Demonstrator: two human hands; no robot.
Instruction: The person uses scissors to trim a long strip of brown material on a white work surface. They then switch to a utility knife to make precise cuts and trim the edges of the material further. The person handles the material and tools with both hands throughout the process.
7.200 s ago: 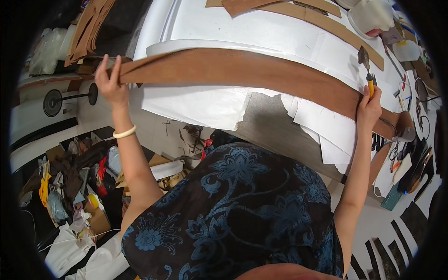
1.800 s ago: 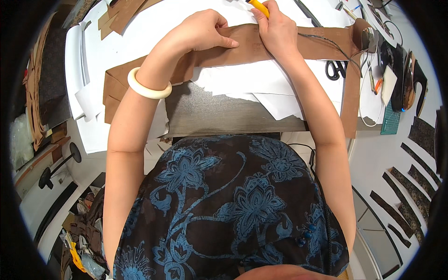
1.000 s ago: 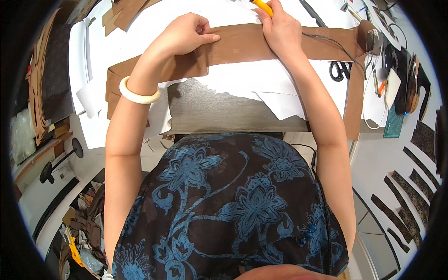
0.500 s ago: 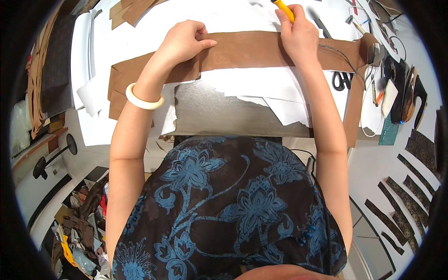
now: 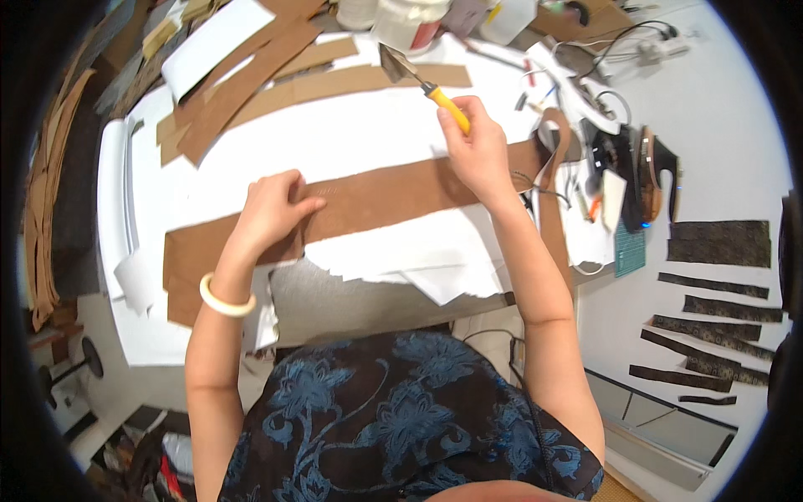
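A long brown leather-like strip [image 5: 376, 200] lies across the white paper on the table. My left hand [image 5: 274, 211] is at its left part with fingers curled at the far edge and thumb lying over the strip; the fingertips are partly hidden. My right hand [image 5: 478, 155] grips the yellow handle of a small trowel [image 5: 452, 109], whose pointed metal blade is raised toward the far side, over the paper. The right wrist passes above the right part of the strip. At the left, the strip's layers spread under my left forearm.
White containers [image 5: 410, 23] stand at the far edge. More brown strips [image 5: 259, 75] lie far left, near a rolled white sheet [image 5: 127, 201]. Tools and cables crowd the right, beside a green cutting mat [image 5: 629, 249]. Dark patterned strips [image 5: 719, 243] hang or lie farther right.
The view has tilted up and turned, so both hands sit lower in it. The trowel's blade and the table's far side now show. Both hands keep their holds.
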